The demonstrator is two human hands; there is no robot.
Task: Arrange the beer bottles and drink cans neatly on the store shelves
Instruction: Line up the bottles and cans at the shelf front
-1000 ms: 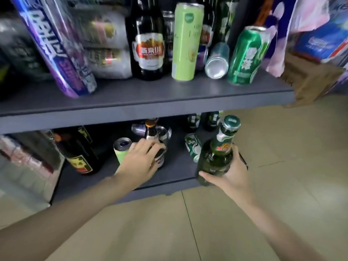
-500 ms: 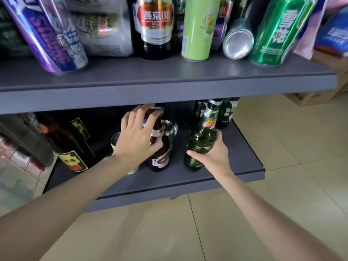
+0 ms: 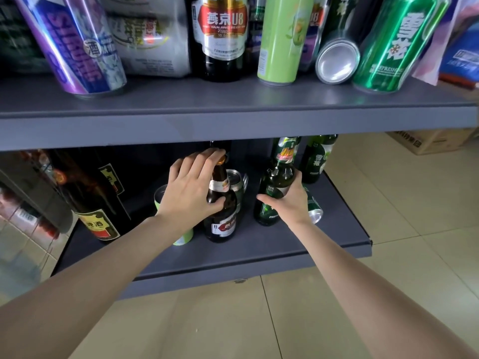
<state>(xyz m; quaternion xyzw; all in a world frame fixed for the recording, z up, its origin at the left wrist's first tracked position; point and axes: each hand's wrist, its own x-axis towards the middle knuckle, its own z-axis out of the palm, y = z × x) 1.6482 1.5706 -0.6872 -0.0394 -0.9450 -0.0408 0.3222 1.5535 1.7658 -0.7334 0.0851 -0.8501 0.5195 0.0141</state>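
Note:
On the lower grey shelf my left hand grips the neck and shoulder of an upright brown beer bottle. My right hand holds a green beer bottle by its body, standing on the shelf a little to the right. A light green can stands behind my left wrist, mostly hidden. A silver-topped can stands just behind the brown bottle. A green can lies on its side under my right hand. Another green bottle stands at the back right.
A tall dark bottle with a yellow-red label stands at the lower shelf's left. The upper shelf carries a purple can, a brown bottle, a light green can, a toppled silver can and a green can. A cardboard box sits on the tiled floor.
My right hand carried the green bottle from in front of the shelf onto the lower shelf and stood it there. My left hand moved up from the bottle's body to its neck.

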